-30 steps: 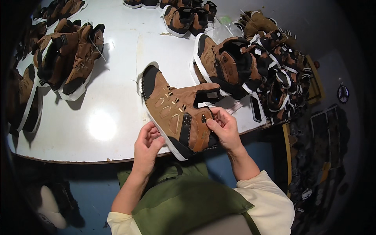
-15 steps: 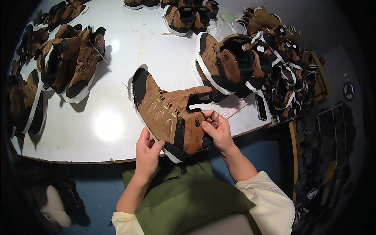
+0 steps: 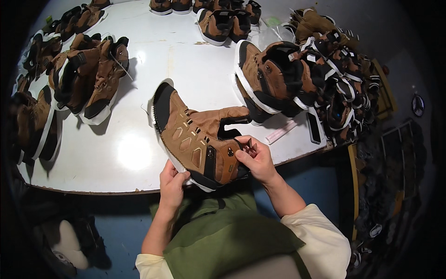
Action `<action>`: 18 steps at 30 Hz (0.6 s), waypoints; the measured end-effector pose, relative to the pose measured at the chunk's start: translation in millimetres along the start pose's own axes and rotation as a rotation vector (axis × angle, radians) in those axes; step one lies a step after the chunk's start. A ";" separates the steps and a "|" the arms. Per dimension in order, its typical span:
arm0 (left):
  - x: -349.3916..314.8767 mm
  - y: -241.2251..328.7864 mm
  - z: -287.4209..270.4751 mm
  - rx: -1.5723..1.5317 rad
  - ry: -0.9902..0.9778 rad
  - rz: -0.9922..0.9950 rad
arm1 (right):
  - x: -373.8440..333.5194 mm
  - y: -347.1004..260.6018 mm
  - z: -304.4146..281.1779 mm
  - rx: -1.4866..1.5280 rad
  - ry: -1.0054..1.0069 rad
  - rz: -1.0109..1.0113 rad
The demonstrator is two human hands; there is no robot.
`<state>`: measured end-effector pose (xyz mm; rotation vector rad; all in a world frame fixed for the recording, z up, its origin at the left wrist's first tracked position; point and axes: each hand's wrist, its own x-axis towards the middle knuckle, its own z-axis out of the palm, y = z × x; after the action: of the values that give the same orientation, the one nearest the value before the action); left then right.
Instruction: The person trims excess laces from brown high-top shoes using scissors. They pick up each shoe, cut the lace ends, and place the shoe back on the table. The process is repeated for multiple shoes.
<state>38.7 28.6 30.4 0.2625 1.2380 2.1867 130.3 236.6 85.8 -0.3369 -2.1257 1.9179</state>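
A brown and black high-top shoe [image 3: 186, 139] with a white sole lies on its side between my hands, toe pointing up and left at the table's near edge. My left hand [image 3: 173, 185] is closed on the sole's edge near the heel, its thumb on the rim. At the ankle collar my right hand [image 3: 258, 160] pinches the upper, thumb on the outer side beside a metal eyelet. A small dark pointed thing [image 3: 251, 143] shows at the right hand's curled fingers; its kind I cannot make out.
On the white table [image 3: 134, 176], brown shoes [image 3: 97, 79] stand at left. To the right are stacked shoes [image 3: 269, 74], a heap of shoes [image 3: 341, 88], a black phone [image 3: 314, 128] and a pinkish strip [image 3: 281, 132]. A shoe pair [image 3: 223, 25] stands at the back.
The held shoe has turned slightly, and its heel end sits a little further left. My left hand has slid slightly lower along the sole. Both hands keep their grip.
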 end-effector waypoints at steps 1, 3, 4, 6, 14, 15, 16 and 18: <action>-1.0 -2.2 -2.8 -0.009 -0.006 0.002 | 0.4 -0.6 1.1 0.006 0.001 0.002; -1.9 -8.7 -9.9 -0.027 -0.019 0.005 | 0.5 0.0 2.2 0.013 -0.002 0.007; -2.2 -7.7 -9.7 -0.021 -0.012 0.003 | 0.8 1.1 1.7 0.011 -0.004 0.007; -2.8 -5.3 -8.8 -0.008 0.001 -0.002 | 1.4 -0.1 3.2 0.017 -0.013 0.007; -1.9 6.9 0.8 0.732 0.491 0.606 | 4.9 -13.4 12.7 -0.097 -0.075 -0.040; -0.5 9.6 -1.3 0.921 0.570 0.794 | 5.3 -15.0 13.4 -0.124 -0.078 -0.060; -2.2 17.4 2.2 0.917 0.610 0.928 | 4.6 -15.1 14.1 -0.148 -0.084 -0.075; -4.4 34.7 2.2 1.036 0.355 1.018 | 4.0 -15.8 14.5 -0.195 -0.082 -0.100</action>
<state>29.0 14.4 61.0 1.1541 2.8413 2.0930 121.7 222.7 100.3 -0.1872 -2.3422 1.7020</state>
